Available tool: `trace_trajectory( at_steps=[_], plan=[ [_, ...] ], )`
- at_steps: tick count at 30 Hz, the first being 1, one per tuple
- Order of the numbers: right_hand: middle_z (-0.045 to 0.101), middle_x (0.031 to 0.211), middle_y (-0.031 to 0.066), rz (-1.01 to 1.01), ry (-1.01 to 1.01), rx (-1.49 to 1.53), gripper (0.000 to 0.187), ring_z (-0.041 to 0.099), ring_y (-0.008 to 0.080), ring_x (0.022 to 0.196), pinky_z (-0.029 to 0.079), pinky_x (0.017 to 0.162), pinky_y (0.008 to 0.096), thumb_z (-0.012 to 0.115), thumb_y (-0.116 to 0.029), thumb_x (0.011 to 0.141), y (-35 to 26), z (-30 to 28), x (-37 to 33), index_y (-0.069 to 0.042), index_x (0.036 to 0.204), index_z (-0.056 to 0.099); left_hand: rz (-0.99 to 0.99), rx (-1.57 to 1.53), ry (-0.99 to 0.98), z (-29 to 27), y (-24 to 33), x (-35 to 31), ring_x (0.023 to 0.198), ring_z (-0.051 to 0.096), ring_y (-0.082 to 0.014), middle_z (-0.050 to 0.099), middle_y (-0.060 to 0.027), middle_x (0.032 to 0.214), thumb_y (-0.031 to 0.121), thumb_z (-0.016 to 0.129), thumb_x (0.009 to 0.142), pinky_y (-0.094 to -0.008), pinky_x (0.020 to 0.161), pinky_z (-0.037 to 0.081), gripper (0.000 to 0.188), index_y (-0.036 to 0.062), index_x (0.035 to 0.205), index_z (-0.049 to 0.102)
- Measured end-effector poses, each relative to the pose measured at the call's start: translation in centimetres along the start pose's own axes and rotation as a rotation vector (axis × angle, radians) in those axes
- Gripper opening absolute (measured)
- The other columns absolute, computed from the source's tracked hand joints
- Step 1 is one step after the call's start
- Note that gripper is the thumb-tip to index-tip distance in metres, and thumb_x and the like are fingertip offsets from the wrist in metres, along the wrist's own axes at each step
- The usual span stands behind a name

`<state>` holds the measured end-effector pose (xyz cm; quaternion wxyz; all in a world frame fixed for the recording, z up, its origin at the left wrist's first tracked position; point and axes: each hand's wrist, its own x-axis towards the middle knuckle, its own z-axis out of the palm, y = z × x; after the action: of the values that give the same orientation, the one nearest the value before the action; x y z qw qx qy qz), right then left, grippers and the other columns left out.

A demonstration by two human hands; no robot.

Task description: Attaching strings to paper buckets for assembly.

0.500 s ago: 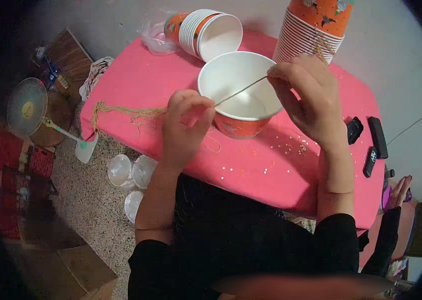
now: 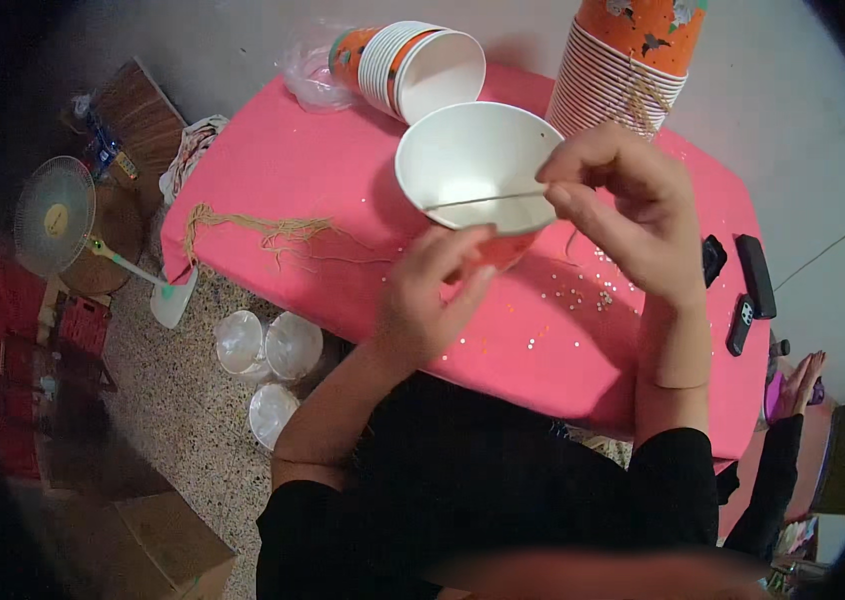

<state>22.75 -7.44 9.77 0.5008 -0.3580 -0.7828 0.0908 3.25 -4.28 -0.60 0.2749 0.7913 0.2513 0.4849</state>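
A white-lined paper bucket [image 2: 463,150] with an orange-red outside stands tilted in front of me on the table. A thin tan string [image 2: 483,201] crosses its mouth from the left rim to my right hand [image 2: 633,215], whose thumb and index finger pinch it at the right rim. A short tail of string hangs below those fingers. My left hand [image 2: 433,295] is by the front wall of the bucket, thumb and index finger apart, partly covering that wall; I cannot tell whether it touches. A small dark hole shows in the far right rim.
On the pink-covered table [image 2: 343,160] lie a bundle of tan strings [image 2: 263,225], scattered small dots [image 2: 583,295], a phone [image 2: 741,325] and a black case [image 2: 756,275]. Stacked paper buckets [image 2: 623,80] stand behind; another stack [image 2: 433,75] lies sideways. Clear containers [image 2: 293,345] sit on the floor.
My left hand has let go of the string and moved right and down, to the bucket's front. My right hand has lowered slightly, and the string now runs flatter across the mouth.
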Motion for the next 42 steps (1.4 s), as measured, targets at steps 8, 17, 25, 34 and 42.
trace_trajectory(
  at_steps=[8, 17, 25, 34, 42],
  plan=[
    [0.06, 0.078, 0.0007, 0.133, -0.151, 0.833, 0.012, 0.053, 0.0031, 0.068, 0.042, 0.06, 0.0165, 0.066, -0.003, 0.084, 0.2, -1.8, -0.1, 0.001, 0.094, 0.062, -0.275, -0.13, 0.202, -4.2, -5.6, 5.0, 0.07, 0.052, -0.0059, 0.055, -0.0009, 0.083, 0.001, 0.065, 0.082, -0.0201, 0.061, 0.045, 0.025, 0.0, 0.105, 0.057],
    [0.063, 0.077, 0.0078, 0.248, -0.162, 0.937, 0.008, 0.06, 0.0101, 0.057, 0.048, 0.047, 0.02, 0.062, 0.001, 0.087, 0.2, -1.7, 0.2, 0.004, 0.094, 0.06, -0.173, -0.145, 0.241, -4.6, -1.4, 4.4, 0.07, 0.056, -0.0069, 0.059, -0.0018, 0.084, 0.002, 0.058, 0.088, -0.0202, 0.064, 0.047, 0.012, -0.0017, 0.099, 0.062],
    [0.056, 0.087, 0.0175, 0.196, -0.139, 0.801, 0.007, 0.065, 0.0207, 0.063, 0.054, 0.052, 0.026, 0.059, 0.003, 0.086, 0.2, 0.0, 0.0, 0.006, 0.091, 0.055, -0.408, -0.803, -0.256, -1.2, 4.2, 1.7, 0.058, 0.055, -0.0104, 0.064, -0.0063, 0.08, 0.005, 0.054, 0.092, -0.0232, 0.051, 0.044, 0.015, -0.0016, 0.103, 0.062],
    [0.066, 0.081, 0.0152, 0.196, 0.176, 0.914, 0.01, 0.068, 0.0207, 0.07, 0.057, 0.062, 0.0294, 0.06, 0.002, 0.086, 3.0, -2.0, 1.1, 0.005, 0.095, 0.059, -0.581, -0.738, -0.099, -2.2, 2.2, 0.8, 0.055, 0.052, -0.0099, 0.06, -0.0057, 0.069, 0.01, 0.056, 0.093, -0.0237, 0.049, 0.042, 0.015, -0.0022, 0.091, 0.063],
    [0.061, 0.092, 0.0001, 0.094, 0.027, -0.26, 0.013, 0.052, 0.0058, 0.068, 0.042, 0.059, 0.0207, 0.058, 0.004, 0.084, 4.9, -1.0, 0.7, -0.002, 0.095, 0.061, -0.393, -0.269, 0.064, -2.2, 2.2, 0.8, 0.061, 0.052, -0.0053, 0.065, -0.0021, 0.075, 0.011, 0.061, 0.092, -0.0191, 0.054, 0.042, 0.013, -0.001, 0.093, 0.066]
  ],
)
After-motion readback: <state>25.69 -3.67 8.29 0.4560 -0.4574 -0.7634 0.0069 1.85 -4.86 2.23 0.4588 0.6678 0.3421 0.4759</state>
